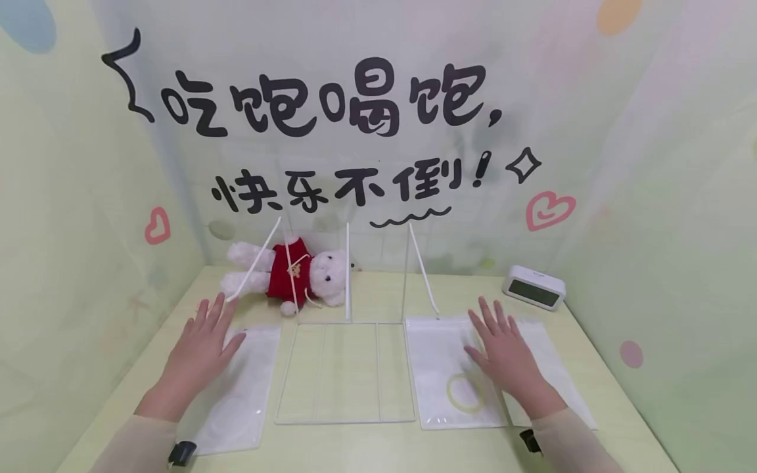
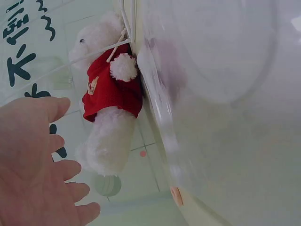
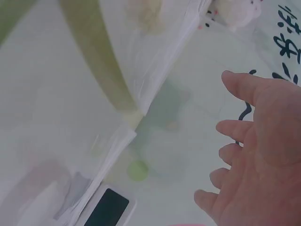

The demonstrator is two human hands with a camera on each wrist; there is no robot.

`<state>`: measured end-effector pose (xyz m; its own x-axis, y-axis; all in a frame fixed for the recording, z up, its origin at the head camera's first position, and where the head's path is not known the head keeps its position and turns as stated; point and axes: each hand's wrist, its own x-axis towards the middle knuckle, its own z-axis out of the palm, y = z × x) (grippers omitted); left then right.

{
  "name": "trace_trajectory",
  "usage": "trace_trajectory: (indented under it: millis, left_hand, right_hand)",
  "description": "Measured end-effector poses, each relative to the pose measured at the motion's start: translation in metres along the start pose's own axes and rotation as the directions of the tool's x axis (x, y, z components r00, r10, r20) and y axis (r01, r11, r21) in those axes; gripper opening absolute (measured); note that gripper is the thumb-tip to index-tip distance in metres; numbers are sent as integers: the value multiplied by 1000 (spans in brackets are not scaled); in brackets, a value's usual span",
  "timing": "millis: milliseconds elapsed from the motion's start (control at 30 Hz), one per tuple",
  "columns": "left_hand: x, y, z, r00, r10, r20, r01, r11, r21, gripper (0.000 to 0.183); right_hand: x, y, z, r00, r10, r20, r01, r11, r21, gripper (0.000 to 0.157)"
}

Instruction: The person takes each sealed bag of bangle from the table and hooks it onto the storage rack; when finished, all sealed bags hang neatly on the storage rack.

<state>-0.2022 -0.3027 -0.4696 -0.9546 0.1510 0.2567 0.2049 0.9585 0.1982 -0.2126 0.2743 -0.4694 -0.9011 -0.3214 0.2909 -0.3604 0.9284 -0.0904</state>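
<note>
My left hand (image 1: 200,355) is held over a translucent white pouch (image 1: 242,394) at the left, fingers spread and holding nothing. On the other side, my right hand (image 1: 513,358), fingers also spread and bare, overlaps two more flat pouches. The nearer one (image 1: 434,368) shows a yellow-green ring (image 1: 449,394); the other (image 1: 550,368) lies to its right, partly hidden by the hand and forearm. Between the hands stands a white wire rack (image 1: 345,422) with a rectangular base and upright rods. In the left wrist view, the left palm shows beside a plush toy (image 2: 113,80).
The white plush toy in a red top lies on its side at the back left, behind the rack's rods. A white digital clock (image 1: 534,287) stands at the back right corner. Printed fabric walls (image 1: 650,197) enclose the pale wooden table (image 1: 337,450) at the back and sides.
</note>
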Motion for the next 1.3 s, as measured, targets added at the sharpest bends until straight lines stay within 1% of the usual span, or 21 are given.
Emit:
trace_trajectory:
  millis: [67, 133, 233, 300, 400, 467, 500, 567, 633, 733, 800, 867, 933, 1067, 1233, 1300]
  left_hand:
    - [-3, -4, 3, 1000, 13, -13, -13, 1000, -16, 76]
    - [-5, -8, 4, 1000, 12, -17, -13, 1000, -26, 77]
    - [-7, -15, 3, 1000, -11, 2, 11, 999, -49, 76]
    - [-8, -22, 1, 1000, -14, 14, 15, 997, -70, 71]
    - [-12, -35, -1, 1000, -5, -5, 4, 993, -115, 58]
    - [-15, -45, -2, 1000, -7, -19, 4, 987, -158, 50]
    - [-16, -51, -3, 1000, -15, -20, 11, 984, -180, 48]
    - [-17, -62, -3, 999, -44, 2, 43, 975, -218, 46]
    - [-17, -71, -3, 996, -77, 45, 86, 964, -251, 47]
    - [-12, -84, -2, 990, -101, 99, 126, 949, -290, 48]
    - [-6, -90, 0, 988, -105, 116, 137, 940, -313, 48]
    - [2, -95, 1, 988, -95, 120, 130, 936, -326, 46]
    - [11, -99, 5, 989, -82, 126, 119, 937, -328, 45]
    - [23, -106, 12, 985, -84, 154, 129, 941, -313, 46]
    - [27, -118, 14, 975, -86, 203, 145, 944, -296, 50]
    - [26, -122, 15, 973, -79, 215, 142, 944, -298, 50]
  right_hand:
    - [-2, -11, 3, 997, -65, -35, 65, 998, 5, 61]
    - [-4, -23, 6, 987, -139, -82, 141, 990, 23, 52]
    - [-5, -38, 14, 961, -246, -131, 255, 965, 61, 43]
    - [-6, -46, 20, 939, -310, -150, 325, 941, 92, 40]
    - [-7, -56, 26, 907, -387, -166, 409, 903, 134, 35]
    - [-7, -62, 29, 893, -419, -163, 443, 883, 153, 33]
    - [-7, -64, 30, 890, -430, -151, 451, 877, 163, 32]
    - [-7, -68, 31, 891, -440, -111, 454, 872, 184, 30]
    - [-7, -72, 30, 896, -441, -57, 443, 874, 202, 29]
    - [-7, -76, 28, 896, -443, 13, 429, 874, 229, 29]
    - [-8, -79, 27, 893, -448, 41, 426, 872, 239, 30]
    - [-7, -80, 25, 889, -456, 51, 432, 870, 237, 29]
    - [-8, -80, 24, 889, -455, 56, 432, 873, 226, 29]
    - [-9, -77, 25, 890, -453, 56, 436, 880, 188, 30]
    - [-8, -81, 28, 890, -452, 51, 437, 880, 185, 32]
    - [-7, -84, 28, 893, -446, 65, 429, 885, 182, 33]
